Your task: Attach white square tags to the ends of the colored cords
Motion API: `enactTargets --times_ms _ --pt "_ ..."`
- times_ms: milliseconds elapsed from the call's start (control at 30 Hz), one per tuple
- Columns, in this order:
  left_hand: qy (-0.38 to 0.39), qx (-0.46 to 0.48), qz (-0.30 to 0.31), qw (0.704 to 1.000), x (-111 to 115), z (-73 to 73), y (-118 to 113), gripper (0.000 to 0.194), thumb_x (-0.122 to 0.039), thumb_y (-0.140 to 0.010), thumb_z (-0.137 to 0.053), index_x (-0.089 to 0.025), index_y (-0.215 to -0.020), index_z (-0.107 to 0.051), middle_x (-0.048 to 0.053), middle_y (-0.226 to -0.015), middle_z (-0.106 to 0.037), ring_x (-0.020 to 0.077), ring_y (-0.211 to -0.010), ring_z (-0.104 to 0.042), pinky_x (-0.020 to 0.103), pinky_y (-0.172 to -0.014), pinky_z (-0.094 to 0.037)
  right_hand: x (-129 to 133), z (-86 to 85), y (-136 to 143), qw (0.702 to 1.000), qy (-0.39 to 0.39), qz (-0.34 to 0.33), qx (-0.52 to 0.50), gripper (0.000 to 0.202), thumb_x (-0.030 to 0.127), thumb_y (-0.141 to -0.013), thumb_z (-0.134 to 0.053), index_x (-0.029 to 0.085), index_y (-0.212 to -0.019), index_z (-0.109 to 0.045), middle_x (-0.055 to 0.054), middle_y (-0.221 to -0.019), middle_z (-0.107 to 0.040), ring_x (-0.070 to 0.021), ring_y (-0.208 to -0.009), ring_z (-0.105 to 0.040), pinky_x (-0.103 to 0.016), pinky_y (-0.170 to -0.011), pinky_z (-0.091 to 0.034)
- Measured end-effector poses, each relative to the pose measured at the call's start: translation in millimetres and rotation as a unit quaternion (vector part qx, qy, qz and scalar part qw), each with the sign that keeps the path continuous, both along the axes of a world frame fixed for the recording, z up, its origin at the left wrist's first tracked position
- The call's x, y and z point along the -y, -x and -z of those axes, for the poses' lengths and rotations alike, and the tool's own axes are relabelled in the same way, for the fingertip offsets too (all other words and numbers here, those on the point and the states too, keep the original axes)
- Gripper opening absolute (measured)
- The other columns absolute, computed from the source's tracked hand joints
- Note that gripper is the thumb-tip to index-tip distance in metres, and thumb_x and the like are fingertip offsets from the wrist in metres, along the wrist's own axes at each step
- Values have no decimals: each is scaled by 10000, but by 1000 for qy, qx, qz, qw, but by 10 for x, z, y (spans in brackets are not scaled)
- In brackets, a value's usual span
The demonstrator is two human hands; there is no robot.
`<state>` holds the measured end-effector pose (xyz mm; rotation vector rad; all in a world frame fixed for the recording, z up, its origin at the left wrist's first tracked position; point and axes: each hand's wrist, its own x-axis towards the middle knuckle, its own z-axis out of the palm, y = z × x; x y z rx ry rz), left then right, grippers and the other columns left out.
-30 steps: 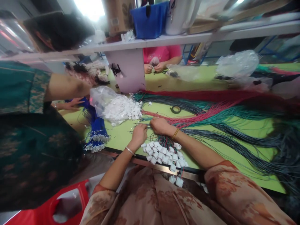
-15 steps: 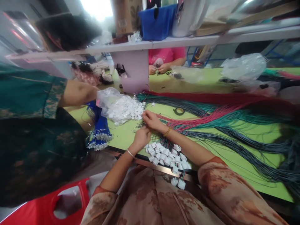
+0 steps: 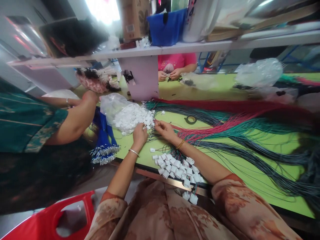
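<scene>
My left hand [image 3: 140, 136] has its fingers pinched together at the near edge of a pile of white plastic connectors [image 3: 131, 116]; whatever is in them is too small to make out. To its right, my right hand [image 3: 165, 130] is closed at the fingertips on a wire, where the ends of the red wires [image 3: 197, 131] lie. Below both hands, a cluster of white connectors with wires in them [image 3: 172, 165] rests at the table's front edge. One white connector [image 3: 152, 150] sits just above that cluster.
Long green and dark wires [image 3: 252, 148] spread across the green table to the right. A tape roll [image 3: 190, 119] lies behind them. Blue wires with metal tips [image 3: 105, 150] hang at the left, beside a co-worker's arm [image 3: 72, 123]. A shelf [image 3: 140, 50] crosses overhead; another person sits opposite.
My hands have moved apart, the left one going left to the connector pile. A white connector now lies above the cluster. The co-worker's arm at left has shifted left and down.
</scene>
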<state>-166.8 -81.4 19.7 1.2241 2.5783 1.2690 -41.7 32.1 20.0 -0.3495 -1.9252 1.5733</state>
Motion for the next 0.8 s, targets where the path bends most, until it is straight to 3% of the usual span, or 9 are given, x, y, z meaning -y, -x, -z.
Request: enactTargets --times_ms 67,100,200,267,367,500,800 --pt "-107 137 7 985 6 -35 1 133 -184 -774 -584 -186 -903 -616 56 -840 -603 187 -773 -561 305 -714 -421 -3 -20 -1 1000 -4 5 16 233 397 -775 -547 173 -715 -527 18 -676 -523 -108 -614 -446 -242 -620 -380" --pt "-155 222 20 962 3 -59 -5 139 -201 -765 -597 -189 -902 -614 37 -812 -597 162 -725 -555 284 -681 -423 -3 -34 -2 1000 -7 8 23 238 397 -771 -540 175 -688 -511 22 -654 -507 -106 -601 -434 -241 -611 -372" --pt "-248 446 82 856 -13 -147 -63 156 -208 -710 -661 -180 -855 -609 10 -779 -595 108 -654 -547 231 -620 -424 3 -91 -13 999 -14 15 32 252 396 -759 -518 185 -629 -466 31 -607 -458 -101 -575 -393 -233 -578 -344" --pt "-275 530 117 794 -21 -196 -121 169 -196 -682 -700 -164 -822 -610 17 -792 -613 95 -658 -555 214 -616 -433 6 -130 -32 999 -23 14 34 239 381 -748 -509 185 -619 -461 32 -599 -447 -100 -573 -383 -229 -566 -331" --pt "-289 586 141 744 -31 -226 -197 167 -183 -685 -723 -152 -808 -614 21 -771 -628 87 -645 -556 202 -609 -443 4 -159 -64 998 -46 11 48 187 333 -723 -503 178 -622 -479 33 -591 -458 -97 -569 -386 -223 -562 -327" --pt "-292 605 154 724 -50 -192 -238 158 -161 -698 -727 -150 -823 -630 16 -745 -633 83 -630 -553 192 -593 -438 -13 -145 -91 995 -74 16 68 132 289 -696 -493 172 -635 -500 40 -579 -463 -91 -553 -380 -215 -547 -314" --pt "-303 598 141 729 -59 -70 -216 204 -202 -698 -759 -126 -853 -649 14 -745 -627 78 -631 -552 201 -618 -445 -30 -230 -155 979 -185 26 86 125 271 -698 -510 174 -621 -499 36 -563 -462 -93 -538 -361 -222 -534 -262"
